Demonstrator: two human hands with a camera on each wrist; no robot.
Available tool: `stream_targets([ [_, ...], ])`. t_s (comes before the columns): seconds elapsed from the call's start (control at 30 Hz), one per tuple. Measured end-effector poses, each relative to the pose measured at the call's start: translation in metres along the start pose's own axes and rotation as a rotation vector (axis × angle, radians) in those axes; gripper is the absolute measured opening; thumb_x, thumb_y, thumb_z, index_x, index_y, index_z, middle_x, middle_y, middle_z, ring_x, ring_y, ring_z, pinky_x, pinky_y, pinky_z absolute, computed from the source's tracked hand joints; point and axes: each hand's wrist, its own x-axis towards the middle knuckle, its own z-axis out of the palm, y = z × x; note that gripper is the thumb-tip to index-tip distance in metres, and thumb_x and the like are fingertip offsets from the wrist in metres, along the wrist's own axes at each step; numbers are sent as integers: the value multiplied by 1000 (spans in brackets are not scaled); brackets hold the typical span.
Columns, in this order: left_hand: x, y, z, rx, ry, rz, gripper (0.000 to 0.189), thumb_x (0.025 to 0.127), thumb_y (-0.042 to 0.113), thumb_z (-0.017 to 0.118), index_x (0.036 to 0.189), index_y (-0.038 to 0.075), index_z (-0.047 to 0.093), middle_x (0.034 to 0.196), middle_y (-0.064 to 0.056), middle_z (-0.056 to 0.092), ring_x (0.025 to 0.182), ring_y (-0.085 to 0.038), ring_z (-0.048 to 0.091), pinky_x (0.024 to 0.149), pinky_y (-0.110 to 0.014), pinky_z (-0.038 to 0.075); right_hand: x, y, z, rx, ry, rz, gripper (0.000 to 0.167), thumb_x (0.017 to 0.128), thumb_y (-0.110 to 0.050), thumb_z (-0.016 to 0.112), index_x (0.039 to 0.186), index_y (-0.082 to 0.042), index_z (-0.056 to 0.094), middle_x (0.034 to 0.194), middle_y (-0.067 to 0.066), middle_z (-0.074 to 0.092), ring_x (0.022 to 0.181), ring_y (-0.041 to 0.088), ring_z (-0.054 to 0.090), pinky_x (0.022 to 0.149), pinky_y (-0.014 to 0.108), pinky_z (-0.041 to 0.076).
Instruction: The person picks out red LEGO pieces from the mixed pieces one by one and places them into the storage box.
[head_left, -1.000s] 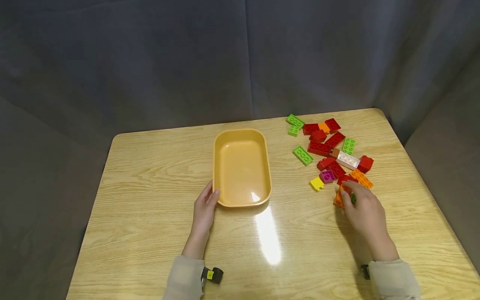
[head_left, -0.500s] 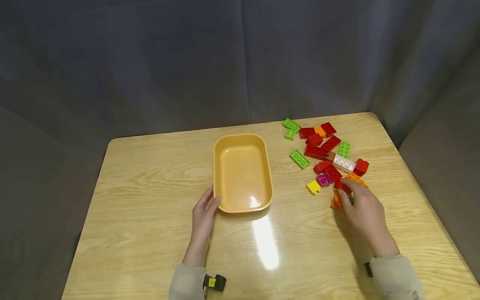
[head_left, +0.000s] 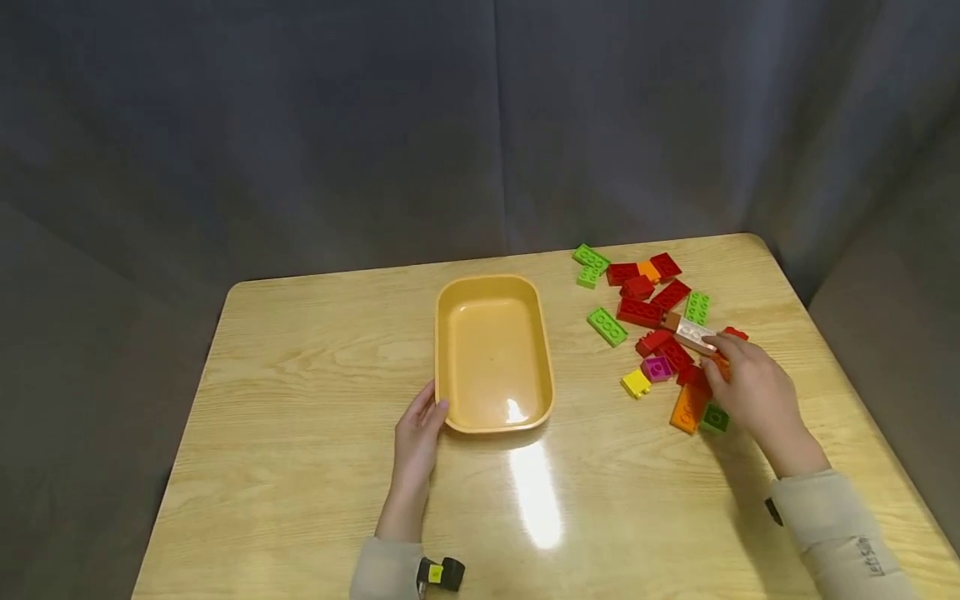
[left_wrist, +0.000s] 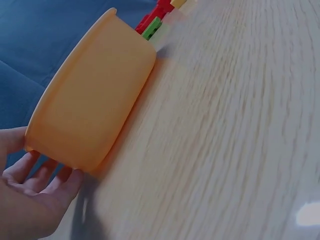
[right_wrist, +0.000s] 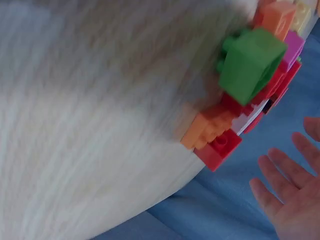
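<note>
White brick (head_left: pixel 692 332) now: right hand (head_left: pixel 757 387) has swung its way, fingers (right_wrist: pixel 289 170) spread, gripping nothing, so seemingly no pick yet; left hand (head_left: pixel 417 433) pinches tray (head_left: pixel 441 354).

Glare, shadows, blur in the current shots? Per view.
Head: bright glare streak on the table, smaller highlight inside the tray, shadow below the right hand. Left wrist: white glare spot lower right, dark shadow beside the left hand. Right wrist: wood grain soft, green block edges clearer.
</note>
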Motion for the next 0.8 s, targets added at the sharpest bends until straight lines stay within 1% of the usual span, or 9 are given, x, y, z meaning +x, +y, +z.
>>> stream_targets([
  [0.17,0,3,1,-10,-9,-13,50,102,12,57,147,-1,42,148,-20,44,135,-32,45,103,-29,43,13,10,-4,-23,-29,26,37,90,-6,67,124,6,59,133,35,49,120,54,45,95,70,38],
  [0.27,0,4,0,-18,-26,-4,49,102,9,55,147,-3,40,148,-23,43,135,-34,45,101,-28,45,21,16,-2,-22,-44,42,35,91,-5,65,123,5,59,134,36,47,120,55,44,97,70,37],
  [0.37,-2,4,-1,-15,-42,-1,49,103,7,53,148,-5,38,149,-24,42,136,-35,43,103,-28,43,24,23,2,-16,-58,57,35,91,-5,64,124,6,59,134,37,46,121,56,43,98,70,36],
  [0.53,-3,4,-1,-1,-58,32,49,103,6,51,148,-7,36,150,-25,39,138,-36,40,107,-31,39,29,34,3,-17,-69,59,38,88,-2,68,123,7,58,133,38,45,119,58,43,95,72,36],
  [0.63,-2,3,1,1,-55,42,48,103,5,50,148,-8,37,150,-26,39,138,-37,40,108,-32,38,33,41,-2,-6,-121,95,44,86,-2,70,127,7,55,135,40,42,120,60,40,95,73,35],
  [0.67,-2,3,1,6,-57,46,48,104,5,50,148,-8,36,150,-26,39,138,-37,39,108,-33,37,35,42,-4,6,-154,117,47,87,-2,69,130,7,53,136,41,40,121,61,38,96,74,34],
  [0.8,-1,3,1,11,-48,54,47,104,5,49,147,-9,36,149,-27,39,138,-38,39,109,-35,36,44,49,-6,76,-270,157,54,90,-4,66,137,11,45,140,45,32,124,64,32,99,74,29],
])
